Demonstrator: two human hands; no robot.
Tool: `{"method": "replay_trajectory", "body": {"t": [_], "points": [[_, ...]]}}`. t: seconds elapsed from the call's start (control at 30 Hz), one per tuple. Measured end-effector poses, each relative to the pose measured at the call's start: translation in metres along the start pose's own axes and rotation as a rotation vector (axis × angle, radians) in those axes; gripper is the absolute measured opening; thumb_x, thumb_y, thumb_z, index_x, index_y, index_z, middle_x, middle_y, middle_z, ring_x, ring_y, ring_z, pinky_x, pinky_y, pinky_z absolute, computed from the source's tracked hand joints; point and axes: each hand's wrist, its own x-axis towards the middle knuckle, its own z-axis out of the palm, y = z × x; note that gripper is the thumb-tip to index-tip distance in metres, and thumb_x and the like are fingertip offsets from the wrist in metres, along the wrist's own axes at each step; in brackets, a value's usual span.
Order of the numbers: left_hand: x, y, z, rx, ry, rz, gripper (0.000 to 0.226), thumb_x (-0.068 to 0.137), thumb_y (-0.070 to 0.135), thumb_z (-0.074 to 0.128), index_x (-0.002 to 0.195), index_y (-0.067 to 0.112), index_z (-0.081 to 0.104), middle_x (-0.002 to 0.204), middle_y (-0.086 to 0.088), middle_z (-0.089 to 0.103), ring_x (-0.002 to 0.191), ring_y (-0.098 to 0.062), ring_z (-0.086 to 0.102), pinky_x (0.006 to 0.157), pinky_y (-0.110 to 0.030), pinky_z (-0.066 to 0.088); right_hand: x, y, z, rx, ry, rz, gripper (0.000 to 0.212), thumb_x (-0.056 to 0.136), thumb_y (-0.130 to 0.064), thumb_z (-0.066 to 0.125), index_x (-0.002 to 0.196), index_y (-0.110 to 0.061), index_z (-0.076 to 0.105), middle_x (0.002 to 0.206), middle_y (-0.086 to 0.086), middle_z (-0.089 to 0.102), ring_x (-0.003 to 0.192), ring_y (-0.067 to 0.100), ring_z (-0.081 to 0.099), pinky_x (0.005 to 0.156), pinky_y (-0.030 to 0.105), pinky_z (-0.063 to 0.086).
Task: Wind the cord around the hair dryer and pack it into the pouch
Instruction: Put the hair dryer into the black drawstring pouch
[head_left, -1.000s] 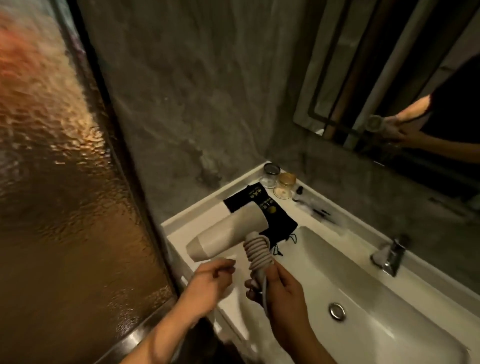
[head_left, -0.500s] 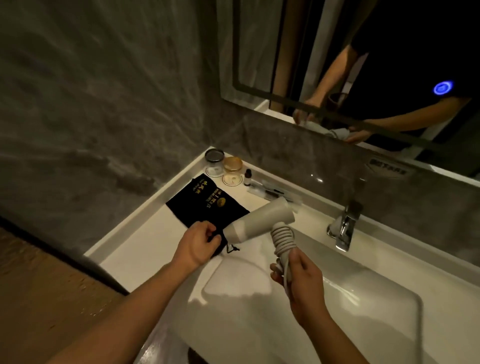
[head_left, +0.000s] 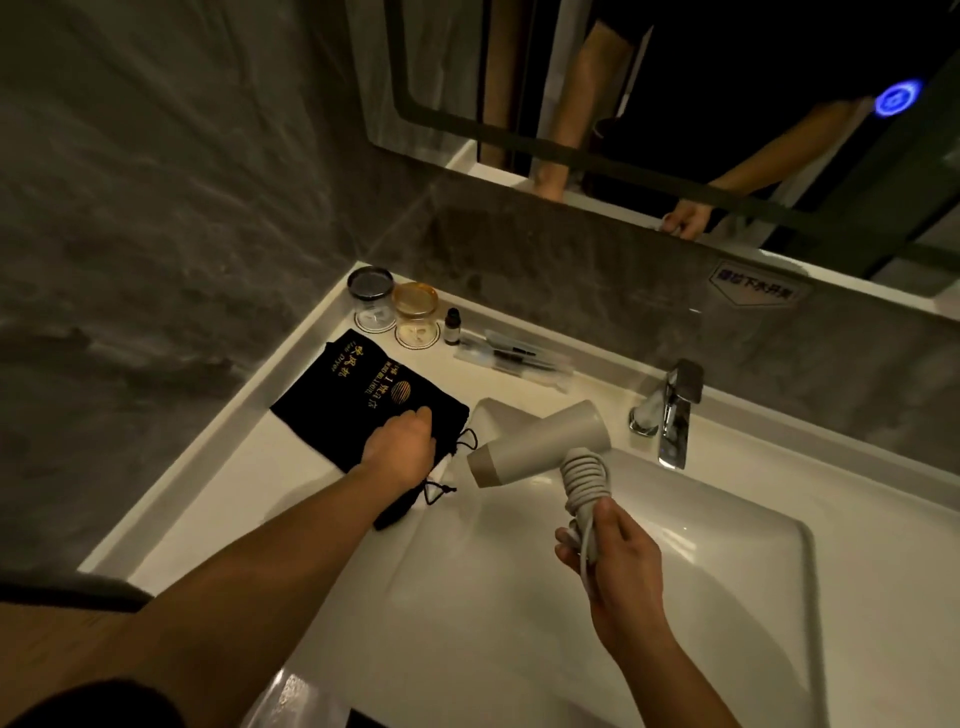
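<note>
Glass jars (head_left: 393, 306) behind black pouch (head_left: 363, 400)

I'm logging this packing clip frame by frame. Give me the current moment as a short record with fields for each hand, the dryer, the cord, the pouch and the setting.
left hand: on the pouch's drawstring end, gripping it
right hand: holds the dryer's handle over the basin
hair dryer: beige, nozzle pointing left, not in the pouch
cord: coiled around the handle
pouch: black, gold print, flat on the counter
setting: white sink, faucet
</note>
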Motion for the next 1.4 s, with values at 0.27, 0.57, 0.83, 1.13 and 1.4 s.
{"method": "replay_trajectory", "body": {"t": [0.27,0.57,0.83,1.13,1.4], "points": [[-0.006,-0.029,0.008,0.034,-0.203,0.027,0.056,0.081,0.050,0.068,0.117,0.010,0.053,0.115,-0.012,0.053,0.106,-0.031,0.055,0.083,-0.045,0.053,-0.017,0.017,0.033,0.068,0.079,0.041,0.025,0.104,-0.026,0.051,0.105,-0.006,0.067,0.099,0.023,0.068,0.079,0.040,0.063,0.074,0.044,0.056],[-0.018,-0.042,0.000,-0.440,-0.073,0.045,0.026,0.094,0.029,0.056,0.073,0.020,0.042,0.079,-0.002,0.050,0.070,-0.020,0.052,0.057,-0.032,0.039,-0.040,0.037,0.065,0.108,0.158,-0.005,0.039,0.105,-0.025,0.050,0.107,0.012,0.062,0.088,0.026,0.064,0.074,0.035,0.060,0.063,0.036,0.055],[-0.047,-0.033,-0.030,-0.660,0.092,0.183,0.016,0.093,0.030,0.058,0.092,0.014,0.056,0.095,-0.002,0.048,0.078,-0.018,0.052,0.070,-0.031,0.046,-0.053,0.042,0.105,0.170,0.269,-0.047,0.032,0.104,-0.025,0.051,0.100,0.002,0.068,0.074,0.011,0.069,0.068,0.030,0.061,0.066,0.038,0.056],[-0.085,-0.053,-0.022,-0.345,-0.055,0.336,0.022,0.088,0.041,0.057,0.085,0.019,0.056,0.109,-0.001,0.043,0.102,-0.021,0.040,0.088,-0.036,0.043,-0.070,0.042,0.143,0.271,0.220,-0.033,0.034,0.105,-0.026,0.050,0.088,-0.002,0.067,0.075,0.017,0.063,0.062,0.027,0.059,0.068,0.039,0.052],[-0.051,-0.041,-0.051,-0.487,0.167,0.139,0.041,0.079,0.056,0.061,0.084,0.017,0.049,0.093,-0.003,0.049,0.091,-0.024,0.047,0.076,-0.039,0.046,-0.071,0.048,0.141,0.162,0.122,-0.035,0.040,0.105,-0.025,0.048,0.103,0.009,0.068,0.079,0.016,0.067,0.073,0.032,0.061,0.068,0.041,0.054]]}}
